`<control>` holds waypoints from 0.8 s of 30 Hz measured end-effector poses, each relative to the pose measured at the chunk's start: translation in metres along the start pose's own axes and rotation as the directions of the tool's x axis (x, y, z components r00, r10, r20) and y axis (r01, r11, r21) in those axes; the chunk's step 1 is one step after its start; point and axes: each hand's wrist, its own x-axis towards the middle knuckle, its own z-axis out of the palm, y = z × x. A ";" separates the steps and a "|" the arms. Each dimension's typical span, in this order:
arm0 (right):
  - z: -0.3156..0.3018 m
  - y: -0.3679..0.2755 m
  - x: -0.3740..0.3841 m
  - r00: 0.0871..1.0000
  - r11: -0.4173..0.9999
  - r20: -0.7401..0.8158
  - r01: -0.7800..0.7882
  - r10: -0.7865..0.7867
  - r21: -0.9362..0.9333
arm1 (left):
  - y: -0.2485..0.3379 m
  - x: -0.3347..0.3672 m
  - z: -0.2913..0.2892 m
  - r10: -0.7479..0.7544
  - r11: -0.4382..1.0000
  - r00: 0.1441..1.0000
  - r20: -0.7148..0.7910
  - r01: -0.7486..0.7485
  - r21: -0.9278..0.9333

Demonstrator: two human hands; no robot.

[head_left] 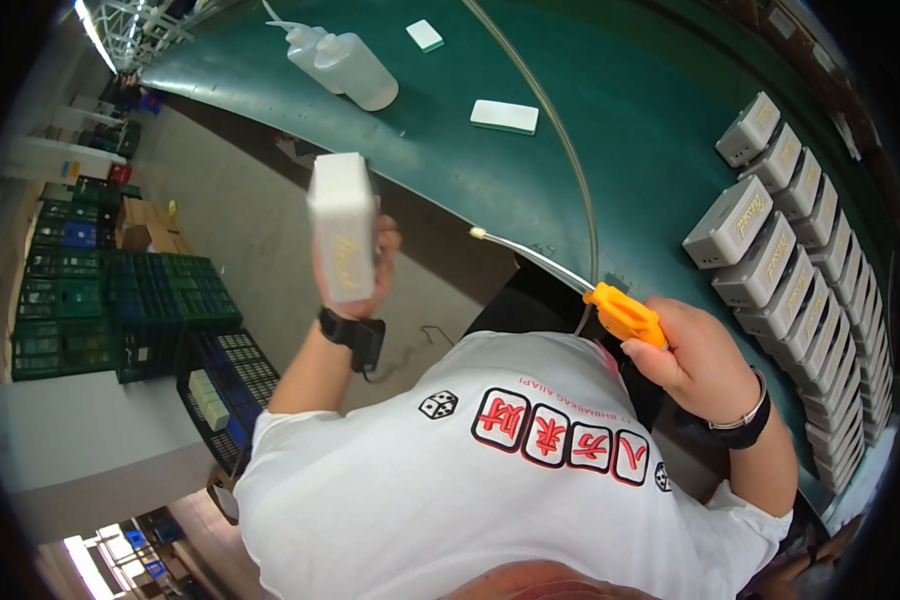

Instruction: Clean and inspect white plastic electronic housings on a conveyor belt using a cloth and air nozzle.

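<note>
My left hand is closed around a white rounded box with gold lettering on its side, lifted off the near edge of the bench. The box is slightly blurred. On the other side, my right hand grips an orange air blow gun. Its thin metal nozzle ends in a pale tip and points toward the box, well apart from it. A clear hose runs across the bench and down beside the nozzle.
Many similar white boxes stand in rows along the right of the green bench. Two squeeze bottles and two small white blocks sit toward its far side. Stacked green crates occupy the floor at left.
</note>
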 end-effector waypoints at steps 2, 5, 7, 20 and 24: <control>0.006 -0.003 0.002 1.000 1.000 -0.008 -0.005 0.005 -0.016 | -0.012 0.001 -0.004 -0.075 0.901 0.995 0.063 0.094 -0.424; 0.012 -0.007 0.003 1.000 0.998 -0.028 -0.008 0.006 -0.059 | -0.014 0.001 -0.001 -0.038 0.751 0.998 -0.055 -0.008 -0.660; 0.016 -0.007 0.002 0.997 0.998 0.065 0.039 -0.036 -0.046 | -0.009 -0.003 0.003 0.006 0.778 0.989 -0.150 -0.099 -0.620; 0.024 -0.007 0.001 0.997 0.990 0.078 0.027 -0.016 -0.142 | -0.008 -0.008 0.026 0.500 0.865 0.740 -0.450 -0.396 0.309; 0.031 -0.009 -0.003 1.000 0.989 -0.005 0.012 -0.013 -0.150 | -0.017 -0.005 0.035 0.590 0.790 0.687 -0.424 -0.382 0.480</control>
